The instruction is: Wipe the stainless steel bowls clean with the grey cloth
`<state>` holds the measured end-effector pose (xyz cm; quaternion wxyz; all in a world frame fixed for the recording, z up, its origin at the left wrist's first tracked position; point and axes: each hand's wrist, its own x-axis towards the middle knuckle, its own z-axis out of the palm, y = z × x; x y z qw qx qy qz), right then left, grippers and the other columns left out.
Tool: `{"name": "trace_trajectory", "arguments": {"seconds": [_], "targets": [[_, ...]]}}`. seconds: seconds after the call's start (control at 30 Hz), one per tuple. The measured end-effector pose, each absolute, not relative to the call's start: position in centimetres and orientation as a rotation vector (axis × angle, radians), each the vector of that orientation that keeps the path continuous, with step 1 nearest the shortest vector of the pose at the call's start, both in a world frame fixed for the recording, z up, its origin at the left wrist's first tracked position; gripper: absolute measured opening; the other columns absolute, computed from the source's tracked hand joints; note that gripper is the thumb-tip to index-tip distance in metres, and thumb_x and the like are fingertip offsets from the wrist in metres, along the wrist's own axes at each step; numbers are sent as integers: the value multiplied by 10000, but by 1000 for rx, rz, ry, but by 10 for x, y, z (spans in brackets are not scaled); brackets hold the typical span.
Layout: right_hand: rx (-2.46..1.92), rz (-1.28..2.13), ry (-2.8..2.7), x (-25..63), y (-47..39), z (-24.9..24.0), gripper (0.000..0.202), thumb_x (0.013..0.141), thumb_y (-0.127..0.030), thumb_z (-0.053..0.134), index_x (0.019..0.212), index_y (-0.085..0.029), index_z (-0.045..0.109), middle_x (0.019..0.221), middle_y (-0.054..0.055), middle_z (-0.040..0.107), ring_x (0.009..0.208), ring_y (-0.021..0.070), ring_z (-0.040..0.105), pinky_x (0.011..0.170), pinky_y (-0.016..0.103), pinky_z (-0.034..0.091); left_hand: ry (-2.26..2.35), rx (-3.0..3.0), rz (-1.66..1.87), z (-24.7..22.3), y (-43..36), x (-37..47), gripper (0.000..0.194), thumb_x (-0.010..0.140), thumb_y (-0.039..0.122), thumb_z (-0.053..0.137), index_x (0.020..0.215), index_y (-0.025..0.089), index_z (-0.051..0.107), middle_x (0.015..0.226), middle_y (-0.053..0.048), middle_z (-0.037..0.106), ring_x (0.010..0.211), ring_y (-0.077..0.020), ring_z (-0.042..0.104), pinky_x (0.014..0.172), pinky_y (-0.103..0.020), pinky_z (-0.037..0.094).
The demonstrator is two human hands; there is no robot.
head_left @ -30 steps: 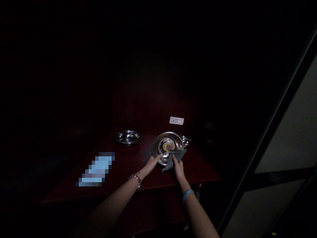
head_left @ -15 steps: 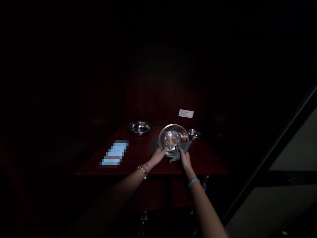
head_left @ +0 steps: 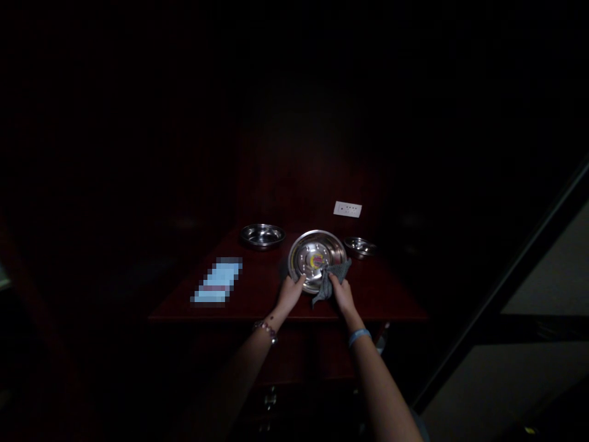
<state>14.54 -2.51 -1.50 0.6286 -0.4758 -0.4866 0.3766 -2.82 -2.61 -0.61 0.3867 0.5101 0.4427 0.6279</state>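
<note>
A shiny steel bowl (head_left: 306,250) with a yellow and pink sticker on its inner base is tilted towards me above the red table. My left hand (head_left: 291,291) grips its lower left rim, thumb inside and the other fingers hidden behind. At the lower right rim, my right hand (head_left: 342,293) is closed on a grey cloth (head_left: 326,287) pressed against the bowl. The cloth covers part of the rim, and one corner hangs down. Two more steel bowls rest further back: one at the left (head_left: 262,237), and a smaller one at the right (head_left: 361,247).
A pixelated light-blue rectangle (head_left: 218,281) lies on the left of the red table (head_left: 257,301). A white socket plate (head_left: 348,209) is on the back wall. Below the tabletop is a drawer front with a metal fitting (head_left: 270,398). The surroundings are very dark.
The held bowl has shifted slightly left, with both hands following it. More of the small right-hand bowl now shows. The grip and the cloth look the same.
</note>
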Motion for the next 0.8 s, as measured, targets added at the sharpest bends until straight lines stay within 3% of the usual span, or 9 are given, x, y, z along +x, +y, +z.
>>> {"name": "trace_trajectory", "arguments": {"seconds": [0.23, 0.5, 0.6, 0.73, 0.8], "targets": [[-1089, 859, -1125, 143, -26, -13, 398, 751, -536, 714, 895, -173, 788, 939, 65, 811, 918, 243, 733, 881, 316, 550, 1166, 1254, 1589, -4, -27, -29, 215, 809, 214, 636, 992, 169, 740, 1126, -115, 800, 1192, -302, 701, 1143, -480, 459], [-1023, 920, -1157, 143, -24, -12, 472, 748, -559, 729, 982, -153, 782, 1015, 75, 814, 981, 244, 735, 955, 331, 542, 1068, 1196, 1657, -13, -19, -28, 272, 793, 305, 715, 1029, 173, 746, 1169, -130, 788, 1240, -324, 678, 1151, -504, 451], [-994, 964, -1119, 146, -23, -12, 480, 734, -555, 739, 987, -149, 780, 1012, 80, 816, 993, 260, 741, 950, 344, 550, 947, 1290, 1633, -16, -20, -25, 385, 794, 352, 740, 1130, 166, 714, 1290, -143, 738, 1302, -305, 638, 1186, -486, 415], [-955, 967, -1031, 149, -23, -13, 475, 720, -539, 753, 1005, -159, 779, 1048, 76, 814, 1013, 265, 745, 945, 344, 556, 904, 1399, 1617, -18, -25, -24, 682, 737, 363, 821, 1348, 170, 586, 1465, -154, 621, 1404, -266, 548, 1252, -453, 321], [-942, 972, -1020, 149, -23, -14, 489, 716, -536, 759, 1024, -157, 777, 1069, 79, 812, 1020, 262, 745, 954, 343, 551, 899, 1463, 1552, -18, -27, -24, 691, 719, 364, 835, 1340, 177, 597, 1458, -152, 627, 1403, -270, 548, 1257, -458, 315]]}}
